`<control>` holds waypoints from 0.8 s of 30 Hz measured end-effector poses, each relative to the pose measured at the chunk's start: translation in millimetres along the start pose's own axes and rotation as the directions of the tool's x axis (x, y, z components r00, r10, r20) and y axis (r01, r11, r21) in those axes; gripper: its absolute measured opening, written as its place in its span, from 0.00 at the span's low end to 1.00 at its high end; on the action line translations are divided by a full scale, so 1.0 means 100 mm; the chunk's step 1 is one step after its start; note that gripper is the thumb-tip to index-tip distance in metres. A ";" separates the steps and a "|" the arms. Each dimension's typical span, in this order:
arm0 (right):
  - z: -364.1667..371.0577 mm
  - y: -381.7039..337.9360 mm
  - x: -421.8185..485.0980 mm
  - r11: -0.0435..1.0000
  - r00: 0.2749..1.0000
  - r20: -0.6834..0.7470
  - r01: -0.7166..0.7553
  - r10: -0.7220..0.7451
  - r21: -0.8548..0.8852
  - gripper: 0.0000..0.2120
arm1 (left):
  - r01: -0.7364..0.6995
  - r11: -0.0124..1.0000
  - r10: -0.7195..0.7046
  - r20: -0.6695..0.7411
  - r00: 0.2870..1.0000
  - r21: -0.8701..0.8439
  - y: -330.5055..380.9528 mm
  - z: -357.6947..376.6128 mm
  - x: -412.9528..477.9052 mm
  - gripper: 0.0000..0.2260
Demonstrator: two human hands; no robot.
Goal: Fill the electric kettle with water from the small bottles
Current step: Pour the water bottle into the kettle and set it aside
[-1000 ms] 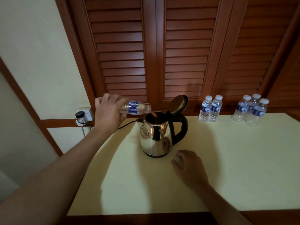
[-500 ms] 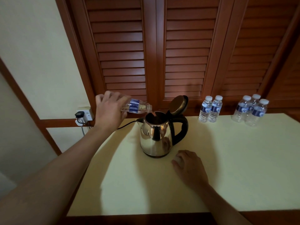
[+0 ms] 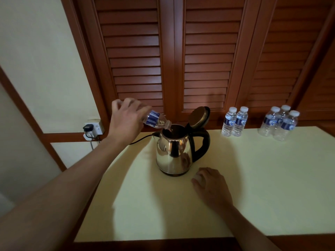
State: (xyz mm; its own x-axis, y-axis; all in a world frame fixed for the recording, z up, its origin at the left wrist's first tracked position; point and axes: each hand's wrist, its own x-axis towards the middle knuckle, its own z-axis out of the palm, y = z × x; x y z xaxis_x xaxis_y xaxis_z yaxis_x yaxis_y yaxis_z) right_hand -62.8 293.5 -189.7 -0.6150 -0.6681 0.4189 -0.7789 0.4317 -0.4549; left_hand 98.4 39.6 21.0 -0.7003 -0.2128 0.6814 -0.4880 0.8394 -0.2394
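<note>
A steel electric kettle (image 3: 173, 153) with a black handle stands mid-table, its lid (image 3: 198, 117) flipped up. My left hand (image 3: 126, 122) grips the base of a small blue-labelled water bottle (image 3: 157, 121), tilted neck-down with its mouth over the kettle's opening. My right hand (image 3: 212, 188) rests on the table just in front and to the right of the kettle, fingers curled over a small white bottle cap (image 3: 197, 177). Two capped bottles (image 3: 234, 121) stand at the back, and three more (image 3: 280, 122) further right.
The cream table (image 3: 262, 187) ends in a dark wooden edge near me. Brown louvred doors stand right behind it. The kettle's black cord (image 3: 139, 139) runs left to a plug in a wall socket (image 3: 92, 128) beyond the table's left edge.
My left hand has raised the bottle's base, so the bottle tilts more steeply and its mouth sits lower over the kettle. My right hand and the kettle have stayed put.
</note>
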 end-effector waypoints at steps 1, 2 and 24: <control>0.00 0.00 0.00 1.000 1.000 0.001 -0.001 0.002 -0.002 0.12 | -0.025 0.999 0.025 0.005 1.000 0.021 0.00 0.01 0.01 0.21; 0.00 0.00 0.00 1.000 1.000 0.002 -0.003 0.003 -0.004 0.12 | -0.051 0.998 0.050 0.010 0.999 0.044 0.01 0.02 0.01 0.22; -0.01 -0.03 0.01 1.000 1.000 0.009 -0.007 0.007 -0.009 0.12 | 0.449 0.806 -0.460 0.069 0.885 -0.387 0.42 0.33 -0.74 0.25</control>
State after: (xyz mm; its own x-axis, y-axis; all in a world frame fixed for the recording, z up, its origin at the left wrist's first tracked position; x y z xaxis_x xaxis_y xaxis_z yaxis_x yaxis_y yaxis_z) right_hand -61.4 292.8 -187.1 -0.6190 -0.6704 0.4092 -0.7759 0.4415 -0.4506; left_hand 112.1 74.5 -62.1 -0.4312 -0.6091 0.6656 -0.5060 0.7740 0.3805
